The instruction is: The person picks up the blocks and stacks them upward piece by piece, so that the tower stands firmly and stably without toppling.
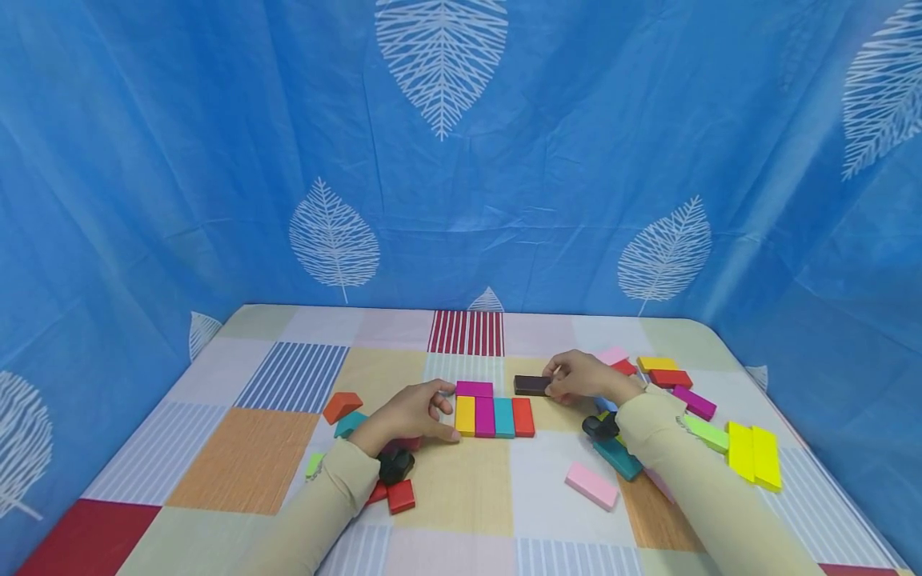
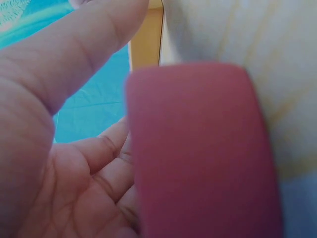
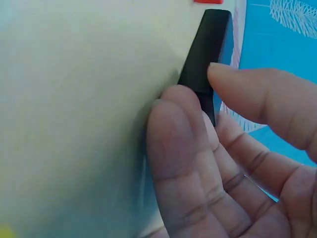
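Observation:
My right hand (image 1: 579, 378) pinches the right end of a black rectangular block (image 1: 531, 386) between thumb and fingers. The right wrist view shows the black block (image 3: 205, 54) with its far end sticking out past the fingertips. Left of it lies a flat group: an upright yellow block (image 1: 465, 417), magenta block (image 1: 485, 417), teal block (image 1: 503, 418) and red block (image 1: 523, 418) side by side, with a magenta block (image 1: 475, 390) lying crosswise above the left two. My left hand (image 1: 410, 412) rests with loosely bent fingers at the group's left side. A reddish block (image 2: 203, 148) fills much of the left wrist view.
Around my left forearm lie an orange block (image 1: 342, 406), a teal block (image 1: 349, 424) and a red block (image 1: 401, 497). Near the right forearm are a pink block (image 1: 591, 486), a teal block (image 1: 617, 459) and yellow blocks (image 1: 766, 458). A blue curtain (image 1: 461, 200) encloses the table.

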Available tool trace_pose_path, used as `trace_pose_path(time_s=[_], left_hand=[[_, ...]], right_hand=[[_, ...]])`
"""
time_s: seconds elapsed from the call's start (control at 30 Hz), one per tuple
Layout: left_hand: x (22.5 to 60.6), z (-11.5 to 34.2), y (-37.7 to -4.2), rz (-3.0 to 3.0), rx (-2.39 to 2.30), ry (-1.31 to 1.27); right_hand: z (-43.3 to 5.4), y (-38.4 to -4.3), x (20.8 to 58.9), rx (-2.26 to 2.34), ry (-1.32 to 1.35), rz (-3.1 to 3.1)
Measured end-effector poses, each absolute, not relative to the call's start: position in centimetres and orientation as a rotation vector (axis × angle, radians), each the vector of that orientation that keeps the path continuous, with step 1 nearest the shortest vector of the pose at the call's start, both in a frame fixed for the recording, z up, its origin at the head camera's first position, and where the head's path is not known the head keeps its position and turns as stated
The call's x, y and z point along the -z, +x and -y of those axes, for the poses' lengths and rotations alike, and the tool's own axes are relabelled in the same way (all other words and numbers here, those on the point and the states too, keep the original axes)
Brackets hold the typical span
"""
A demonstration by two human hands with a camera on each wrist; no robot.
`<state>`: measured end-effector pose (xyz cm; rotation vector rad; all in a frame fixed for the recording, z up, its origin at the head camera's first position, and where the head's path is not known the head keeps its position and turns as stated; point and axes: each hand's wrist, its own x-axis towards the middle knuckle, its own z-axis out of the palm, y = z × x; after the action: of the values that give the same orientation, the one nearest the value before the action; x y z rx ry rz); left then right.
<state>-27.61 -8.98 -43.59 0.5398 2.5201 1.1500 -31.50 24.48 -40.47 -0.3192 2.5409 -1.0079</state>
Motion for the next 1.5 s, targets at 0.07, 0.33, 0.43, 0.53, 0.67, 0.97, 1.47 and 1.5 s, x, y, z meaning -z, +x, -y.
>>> trace_pose_path(time_s=[0.07, 0.33, 0.43, 0.53, 0.67, 0.97, 1.47, 1.5], left_hand=[[43.6, 9.0, -27.6, -2.522, -1.148, 0.538], [43.5, 8.8, -27.6, -2.528, -1.145, 0.531], [43.5, 8.8, -27.6, -2.526, -1.148, 0.527], [43.5, 8.8, -27.6, -2.526, -1.151, 0.525], [43.6, 8.7, -27.7, -2.529, -1.151, 0.515], [43.7, 8.7, -27.7, -2.526, -1.148, 0.493], [43.6, 8.8, -27.6, -2.54, -1.137, 0.497], [43.6, 8.8, -27.6, -2.54, -1.136, 0.497]], right_hand=[[-24.1, -31.6, 40.5, 1.026, -0.335, -2.534], [-22.7, -31.7, 40.9, 1.038, -0.361, -2.536], [-22.3, -31.7, 41.0, 1.02, -0.365, -2.545], [-22.1, -31.7, 41.0, 1.012, -0.367, -2.545], [-22.1, -31.7, 40.9, 1.006, -0.409, -2.535], [-22.2, -31.5, 40.9, 1.039, -0.424, -2.508], [-22.0, -31.1, 41.4, 1.088, -0.407, -2.476], [-22.1, -31.1, 41.3, 1.075, -0.418, -2.474]])
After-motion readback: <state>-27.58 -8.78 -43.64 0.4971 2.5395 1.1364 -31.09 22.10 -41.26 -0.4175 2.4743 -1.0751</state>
